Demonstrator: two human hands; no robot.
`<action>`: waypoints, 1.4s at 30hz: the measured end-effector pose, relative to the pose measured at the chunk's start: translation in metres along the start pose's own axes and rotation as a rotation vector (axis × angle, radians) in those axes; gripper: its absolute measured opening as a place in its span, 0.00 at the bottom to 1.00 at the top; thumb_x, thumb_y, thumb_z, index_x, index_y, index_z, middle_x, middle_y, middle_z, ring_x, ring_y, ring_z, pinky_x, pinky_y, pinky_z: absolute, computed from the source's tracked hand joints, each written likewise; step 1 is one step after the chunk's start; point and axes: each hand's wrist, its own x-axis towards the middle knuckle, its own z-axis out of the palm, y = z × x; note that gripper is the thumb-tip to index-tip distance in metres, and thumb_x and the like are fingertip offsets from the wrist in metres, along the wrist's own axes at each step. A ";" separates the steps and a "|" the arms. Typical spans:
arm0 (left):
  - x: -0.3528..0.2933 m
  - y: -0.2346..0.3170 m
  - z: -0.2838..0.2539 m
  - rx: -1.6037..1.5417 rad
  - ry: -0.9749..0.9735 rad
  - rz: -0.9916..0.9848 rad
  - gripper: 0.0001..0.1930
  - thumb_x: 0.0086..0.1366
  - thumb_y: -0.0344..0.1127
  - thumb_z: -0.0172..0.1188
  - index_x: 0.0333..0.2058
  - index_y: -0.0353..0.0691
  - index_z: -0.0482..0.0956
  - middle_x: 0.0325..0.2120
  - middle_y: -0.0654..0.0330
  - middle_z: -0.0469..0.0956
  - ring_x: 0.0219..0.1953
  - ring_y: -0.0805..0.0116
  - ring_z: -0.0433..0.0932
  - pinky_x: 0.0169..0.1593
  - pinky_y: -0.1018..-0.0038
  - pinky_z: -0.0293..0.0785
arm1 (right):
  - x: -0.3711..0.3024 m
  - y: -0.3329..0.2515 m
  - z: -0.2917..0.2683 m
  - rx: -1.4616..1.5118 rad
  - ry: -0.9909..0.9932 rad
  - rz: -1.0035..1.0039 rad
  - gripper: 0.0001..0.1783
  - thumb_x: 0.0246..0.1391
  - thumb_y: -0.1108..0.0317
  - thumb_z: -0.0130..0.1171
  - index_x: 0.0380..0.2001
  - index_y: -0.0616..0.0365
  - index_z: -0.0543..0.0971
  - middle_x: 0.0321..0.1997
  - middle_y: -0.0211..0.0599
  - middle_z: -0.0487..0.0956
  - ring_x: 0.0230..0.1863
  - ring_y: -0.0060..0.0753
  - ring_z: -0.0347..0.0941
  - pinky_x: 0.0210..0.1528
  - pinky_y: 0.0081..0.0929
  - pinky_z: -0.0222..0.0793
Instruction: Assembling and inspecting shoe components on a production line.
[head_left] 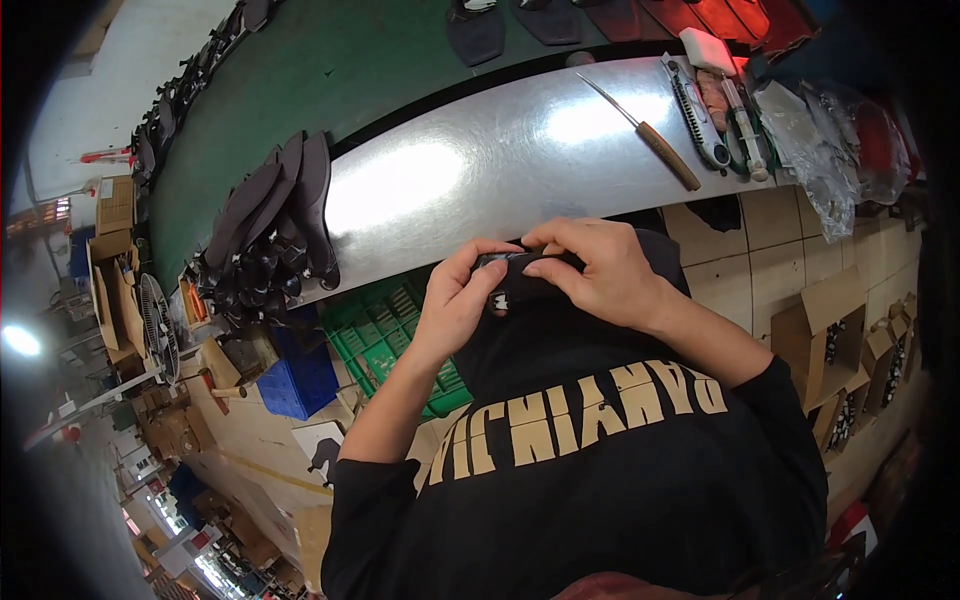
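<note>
Close in front of my body, my left hand (457,297) and my right hand (597,268) are both closed on a black shoe part (532,287). It has a small shiny section by the left fingers and a whitish patch below them. Thumbs press on its near side while the fingers curl over the far edge, and their tips are partly hidden. The part is held just off the near edge of the shiny metal work surface (490,150), above my lap. Its outline blends into my black clothing, so its full shape cannot be made out.
Dark shoe soles (280,205) are heaped at the left. A wooden-handled awl (655,145), a cutter (697,115) and a syringe (745,130) lie at the right beside plastic bags (815,140). Behind runs a green belt (385,50). Below stand a green crate (380,335) and a blue bin (305,380).
</note>
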 end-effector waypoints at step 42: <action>0.031 -0.032 -0.003 -1.355 0.295 -0.233 0.09 0.63 0.42 0.56 0.34 0.44 0.76 0.30 0.63 0.80 0.28 0.74 0.77 0.16 0.83 0.59 | -0.004 0.025 0.043 0.556 -0.110 0.331 0.22 0.64 0.74 0.45 0.61 0.61 0.69 0.24 0.24 0.69 0.23 0.13 0.63 0.25 0.13 0.60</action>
